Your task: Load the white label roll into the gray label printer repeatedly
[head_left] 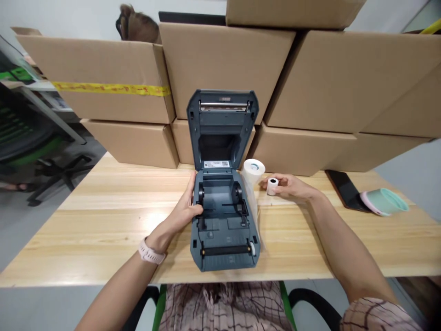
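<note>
A dark grey label printer [220, 220] stands on the wooden table in front of me, its lid [223, 124] tipped up and back. Inside show the roll holders and, near the front, a black roller [225, 250]. My left hand [188, 207] grips the printer's left side, thumb over the rim. Off the printer's right side, my right hand [289, 186] holds a small white paper roll [272, 186] upright between thumb and fingers, at the tabletop. A larger white label roll [254, 168] stands between the printer and that hand, with a pale strip running down from it.
Stacked cardboard boxes [227, 64] wall off the table's back edge. To the right lie a black phone [346, 191] and a mint-green cup-like object [386, 202] with a pink rim. An office chair [51, 161] is beyond the left side. Someone's hair shows above the boxes.
</note>
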Action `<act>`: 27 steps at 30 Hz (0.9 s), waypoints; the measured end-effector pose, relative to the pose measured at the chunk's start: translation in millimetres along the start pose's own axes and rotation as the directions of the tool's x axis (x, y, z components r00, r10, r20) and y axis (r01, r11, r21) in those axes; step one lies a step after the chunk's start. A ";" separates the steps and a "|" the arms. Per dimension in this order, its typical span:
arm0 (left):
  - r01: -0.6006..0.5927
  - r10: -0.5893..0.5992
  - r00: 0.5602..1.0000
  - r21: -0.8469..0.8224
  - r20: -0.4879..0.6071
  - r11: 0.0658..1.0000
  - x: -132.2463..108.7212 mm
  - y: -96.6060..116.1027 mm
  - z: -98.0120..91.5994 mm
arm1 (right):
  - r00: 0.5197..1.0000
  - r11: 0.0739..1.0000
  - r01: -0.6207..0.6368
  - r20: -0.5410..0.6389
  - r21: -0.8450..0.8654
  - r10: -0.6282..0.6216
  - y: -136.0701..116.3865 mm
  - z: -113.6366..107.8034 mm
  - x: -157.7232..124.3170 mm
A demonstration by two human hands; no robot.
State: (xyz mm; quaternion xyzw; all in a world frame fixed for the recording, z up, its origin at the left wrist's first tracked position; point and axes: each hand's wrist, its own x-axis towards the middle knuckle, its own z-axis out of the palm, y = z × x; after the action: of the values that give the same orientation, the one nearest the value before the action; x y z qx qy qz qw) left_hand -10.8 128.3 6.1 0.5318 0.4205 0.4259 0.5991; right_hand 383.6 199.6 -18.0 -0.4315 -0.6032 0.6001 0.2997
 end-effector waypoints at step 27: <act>-0.064 0.063 0.998 0.051 0.021 0.997 1.8 -6.8 -0.4 | 0.852 0.239 0.433 0.309 -0.869 -0.422 -79.9 187.2 -28.9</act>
State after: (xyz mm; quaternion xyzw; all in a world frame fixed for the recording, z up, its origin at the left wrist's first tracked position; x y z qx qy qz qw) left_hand -10.3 129.6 -0.8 0.5643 0.4084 0.4288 0.5753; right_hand 219.0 94.4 46.3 -0.3388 -0.9258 0.0590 0.1571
